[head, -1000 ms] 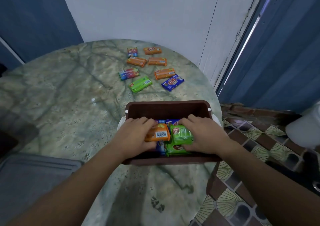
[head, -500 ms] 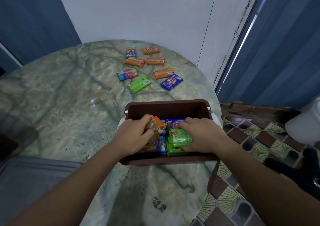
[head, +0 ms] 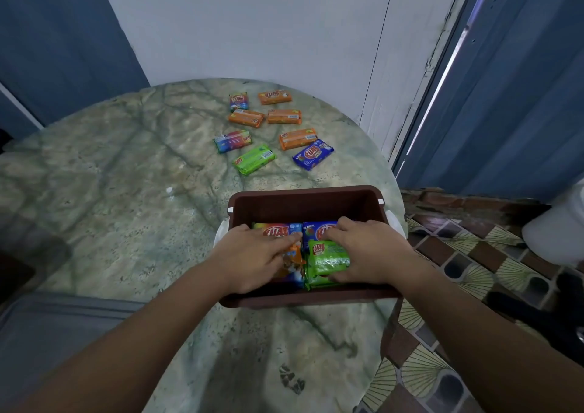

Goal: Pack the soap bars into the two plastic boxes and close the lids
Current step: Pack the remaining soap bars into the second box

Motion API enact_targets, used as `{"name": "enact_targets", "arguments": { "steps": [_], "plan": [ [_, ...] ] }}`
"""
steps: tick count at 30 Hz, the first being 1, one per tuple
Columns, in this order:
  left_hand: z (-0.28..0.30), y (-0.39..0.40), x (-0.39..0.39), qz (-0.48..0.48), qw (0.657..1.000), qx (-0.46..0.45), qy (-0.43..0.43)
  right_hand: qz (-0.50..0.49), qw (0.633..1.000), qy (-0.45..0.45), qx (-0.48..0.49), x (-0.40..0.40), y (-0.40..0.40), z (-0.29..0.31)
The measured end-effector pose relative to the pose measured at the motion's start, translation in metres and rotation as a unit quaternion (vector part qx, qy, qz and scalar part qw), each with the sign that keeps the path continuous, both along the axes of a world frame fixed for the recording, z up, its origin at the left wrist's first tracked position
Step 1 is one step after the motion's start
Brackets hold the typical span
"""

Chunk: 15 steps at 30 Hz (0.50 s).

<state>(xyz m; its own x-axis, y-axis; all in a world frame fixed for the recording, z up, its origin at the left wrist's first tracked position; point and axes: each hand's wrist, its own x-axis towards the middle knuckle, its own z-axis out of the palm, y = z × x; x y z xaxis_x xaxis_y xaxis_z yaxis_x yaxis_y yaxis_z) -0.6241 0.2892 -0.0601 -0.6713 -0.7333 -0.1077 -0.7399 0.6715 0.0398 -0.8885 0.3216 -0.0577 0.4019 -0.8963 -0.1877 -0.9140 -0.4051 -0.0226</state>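
- The box [head: 303,200] sits at the table's [head: 110,191] near right edge, with soap bars [head: 328,256] packed inside it.
- Both hands rest on those bars.
- 8 loose bars [head: 254,159] lie behind the box, toward the far edge.

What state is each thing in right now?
brown box: open, no lid on, partly filled
green bar: in the box, on top, held by right hand
orange bar: in the box, under left hand
eight loose bars: lying on the table, unpacked
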Motion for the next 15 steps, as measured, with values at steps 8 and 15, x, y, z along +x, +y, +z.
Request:
{"name": "enact_targets", "arguments": {
  "steps": [8, 15],
  "plan": [
    [-0.0106, 0.0002, 0.0013, -0.023, 0.997, -0.047, -0.06, -0.011, 1.0, -0.013, 0.005, -0.0008, -0.0016, -0.0024],
    [-0.0103, 0.0012, -0.0027, -0.067, 0.994, -0.044, -0.079, -0.031, 0.997, -0.076, 0.001, -0.0016, 0.0022, 0.0006]
  ]
}}
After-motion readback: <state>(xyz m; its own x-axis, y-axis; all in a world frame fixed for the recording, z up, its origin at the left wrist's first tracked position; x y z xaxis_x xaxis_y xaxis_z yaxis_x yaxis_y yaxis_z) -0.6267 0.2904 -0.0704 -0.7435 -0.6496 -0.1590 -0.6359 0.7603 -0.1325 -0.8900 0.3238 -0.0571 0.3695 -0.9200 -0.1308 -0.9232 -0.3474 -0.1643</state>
